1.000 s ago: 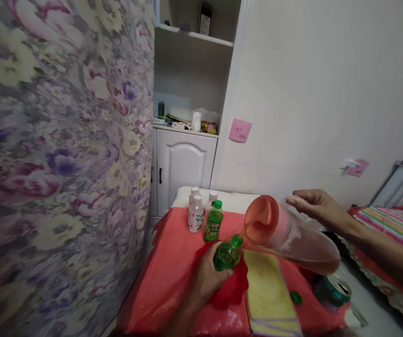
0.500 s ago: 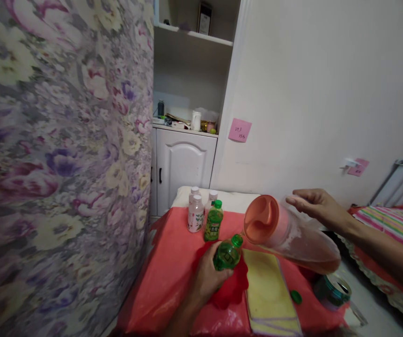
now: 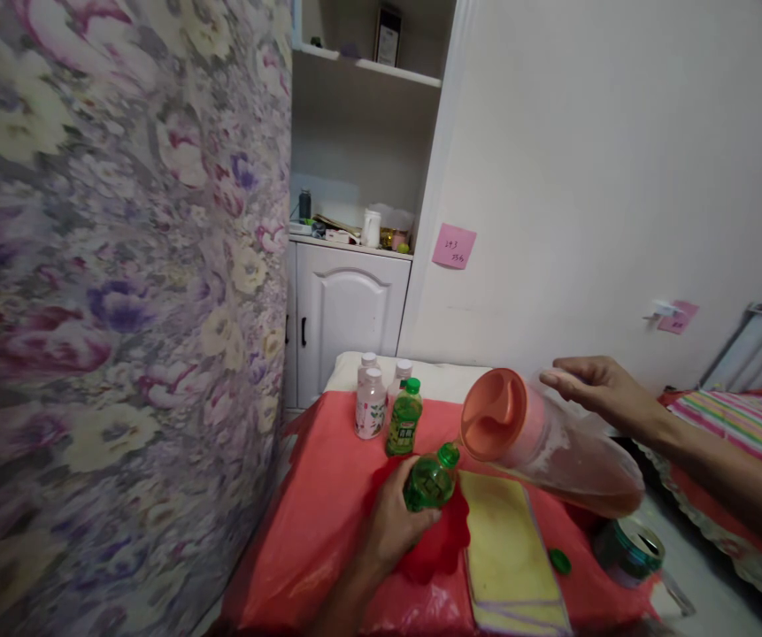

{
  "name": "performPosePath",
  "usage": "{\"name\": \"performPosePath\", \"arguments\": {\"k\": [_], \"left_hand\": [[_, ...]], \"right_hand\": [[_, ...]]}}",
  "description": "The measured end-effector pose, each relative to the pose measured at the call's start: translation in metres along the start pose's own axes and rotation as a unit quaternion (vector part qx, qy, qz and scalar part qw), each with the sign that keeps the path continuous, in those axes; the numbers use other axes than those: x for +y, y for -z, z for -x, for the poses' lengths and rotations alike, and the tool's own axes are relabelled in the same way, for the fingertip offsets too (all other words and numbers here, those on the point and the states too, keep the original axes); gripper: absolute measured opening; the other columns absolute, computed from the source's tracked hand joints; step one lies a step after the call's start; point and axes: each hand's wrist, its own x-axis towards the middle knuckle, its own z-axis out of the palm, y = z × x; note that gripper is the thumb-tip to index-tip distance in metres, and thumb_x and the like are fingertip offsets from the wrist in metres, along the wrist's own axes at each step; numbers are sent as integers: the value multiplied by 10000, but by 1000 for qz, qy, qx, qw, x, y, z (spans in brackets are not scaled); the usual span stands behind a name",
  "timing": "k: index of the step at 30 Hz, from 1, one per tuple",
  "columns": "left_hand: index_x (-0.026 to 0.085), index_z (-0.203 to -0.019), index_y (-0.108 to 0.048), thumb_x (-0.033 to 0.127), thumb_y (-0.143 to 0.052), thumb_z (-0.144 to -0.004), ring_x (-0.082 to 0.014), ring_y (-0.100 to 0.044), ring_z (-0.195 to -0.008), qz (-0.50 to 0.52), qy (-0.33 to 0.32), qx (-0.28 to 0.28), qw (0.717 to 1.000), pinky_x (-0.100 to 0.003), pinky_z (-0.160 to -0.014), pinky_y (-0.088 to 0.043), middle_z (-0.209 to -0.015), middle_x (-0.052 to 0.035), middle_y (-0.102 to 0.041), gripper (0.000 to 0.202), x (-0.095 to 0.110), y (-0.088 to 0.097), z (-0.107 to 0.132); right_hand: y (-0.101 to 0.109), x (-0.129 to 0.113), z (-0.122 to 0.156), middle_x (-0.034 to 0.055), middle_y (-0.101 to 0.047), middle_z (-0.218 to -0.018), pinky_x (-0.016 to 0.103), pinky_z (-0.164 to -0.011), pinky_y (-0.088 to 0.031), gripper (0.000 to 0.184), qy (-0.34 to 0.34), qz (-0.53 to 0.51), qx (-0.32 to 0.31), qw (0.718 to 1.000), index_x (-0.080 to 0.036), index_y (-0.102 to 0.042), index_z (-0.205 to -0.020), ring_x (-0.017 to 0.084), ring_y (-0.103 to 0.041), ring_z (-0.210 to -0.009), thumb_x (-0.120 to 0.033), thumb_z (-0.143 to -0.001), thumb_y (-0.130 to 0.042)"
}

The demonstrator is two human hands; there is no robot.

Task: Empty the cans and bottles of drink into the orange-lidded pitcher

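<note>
My left hand is closed around a green plastic bottle, tilted so its open mouth points up and to the right. A red scalloped dish lies beneath it. My right hand grips a clear pitcher from above; its handle is mostly hidden by the fingers. The pitcher is tipped to the left, with amber liquid inside, and its orange lid meets or nearly meets the bottle's mouth. A thin stream seems to run there. Near the right edge of the table lies a green cap.
Behind my left hand stand a capped green bottle and several white bottles. A folded yellow cloth lies on the red-covered table. An open can stands at right. A floral curtain hangs at left.
</note>
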Motion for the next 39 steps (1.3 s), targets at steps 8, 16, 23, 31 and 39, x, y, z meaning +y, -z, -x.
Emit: {"name": "performPosePath", "arguments": {"k": [8, 16, 23, 31, 39], "left_hand": [[143, -1206, -646, 39, -688, -556, -286, -682, -1046, -8, 3, -1, 1000, -351, -917, -521, -1130, -99, -756, 659, -2, 0, 0], [159, -1190, -650, 30, -693, -554, -277, -678, -1074, -5, 3, 0, 1000, -334, -943, -512, -1142, -81, -755, 650, 2, 1, 1], [145, -1216, -636, 55, -696, -565, -287, -679, -1071, -8, 2, -4, 1000, -347, -931, -520, -1142, -100, -755, 659, -6, 1, 0], [141, -1213, -647, 53, -705, -557, -277, -683, -1053, -4, 0, 1, 1000, -342, -929, -522, -1134, -91, -756, 664, -5, 1, 0], [149, -1202, -655, 50, -714, -555, -289, -682, -1066, -5, -2, 6, 1000, -358, -939, -526, -1133, -87, -756, 657, -3, 1, 1]], "right_hand": [[0, -1, -1, -68, -291, -591, 269, -508, -223, 526, 7, 4, -7, 1000, -226, -411, -613, 106, -255, -545, -642, -885, -583], [0, -3, 0, -70, -305, -584, 274, -517, -230, 534, 1, 2, -5, 1000, -227, -421, -609, 109, -276, -534, -659, -874, -587], [0, -2, 0, -63, -319, -584, 275, -508, -247, 539, -3, 5, 2, 1000, -229, -409, -611, 113, -290, -539, -665, -870, -590], [1, -2, 1, -62, -315, -590, 276, -517, -233, 527, -2, 7, -1, 1000, -227, -414, -610, 113, -293, -551, -643, -878, -594], [0, -2, -1, -65, -310, -584, 274, -510, -233, 540, 0, 5, -4, 1000, -230, -407, -609, 112, -275, -538, -669, -864, -590]]}}
